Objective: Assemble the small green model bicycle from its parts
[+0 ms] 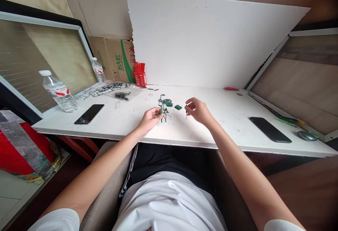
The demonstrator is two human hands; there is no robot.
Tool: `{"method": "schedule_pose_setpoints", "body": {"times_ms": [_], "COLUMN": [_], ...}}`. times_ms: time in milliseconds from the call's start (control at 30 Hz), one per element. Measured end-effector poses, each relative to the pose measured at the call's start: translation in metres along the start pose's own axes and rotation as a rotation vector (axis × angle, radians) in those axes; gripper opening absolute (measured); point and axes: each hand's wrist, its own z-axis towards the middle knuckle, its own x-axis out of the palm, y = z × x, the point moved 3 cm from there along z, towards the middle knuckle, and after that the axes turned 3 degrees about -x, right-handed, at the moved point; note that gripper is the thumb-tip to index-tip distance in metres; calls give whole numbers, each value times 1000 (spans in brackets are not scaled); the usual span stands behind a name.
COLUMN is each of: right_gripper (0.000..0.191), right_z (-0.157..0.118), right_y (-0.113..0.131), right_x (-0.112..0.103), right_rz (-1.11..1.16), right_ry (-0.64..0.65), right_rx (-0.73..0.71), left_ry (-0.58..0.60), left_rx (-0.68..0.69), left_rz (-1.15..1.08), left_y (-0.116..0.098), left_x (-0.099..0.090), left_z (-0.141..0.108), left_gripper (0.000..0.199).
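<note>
In my left hand (152,119) I pinch a small green plastic model frame (164,115) with thin legs, held low over the white table. Just behind it lies another green model assembly with a round wheel-like part (167,101). A flat green block (178,107) rests on the table between my two hands. My right hand (195,110) is closed in a pinch on a thin, dark stick-like piece (186,111) with a pale lower end, pointing down. It is too small to name more exactly.
At the back left are black part sprues (111,88), a clear bag of dark parts (122,95), a red packet (140,74) and a cardboard box (116,60). Water bottles (59,92) and a phone (89,114) stand left; another phone (270,129) and a mouse (306,136) lie right.
</note>
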Motion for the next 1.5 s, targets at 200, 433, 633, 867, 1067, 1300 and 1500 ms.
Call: {"method": "schedule_pose_setpoints", "body": {"times_ms": [200,433,633,867,1067,1300,1500], "right_gripper": [47,51,47,45,44,47,49], "right_z": [2,-5,-8,-10,-11,-12,-14], "right_y": [12,31,35,36,38,37,38], "right_x": [3,32,45,46,45,46,46], "right_rz": [434,688,721,711,683,675,675], "right_ry": [-60,-22,8,2,5,10,10], "right_rx": [-81,-180,-187,-183,-180,-163,-163], "left_ry": [-7,-6,-5,12,7,-4,-7], "left_rx": [-12,-2,-2,15,6,5,4], "left_rz": [-22,-37,-73,-69,-62,-37,-34], "left_y": [5,0,0,1,2,2,2], "left_x": [0,2,3,2,2,3,4], "left_z": [2,1,1,0,0,-1,-4], "left_gripper": [38,41,41,35,35,37,36]}}
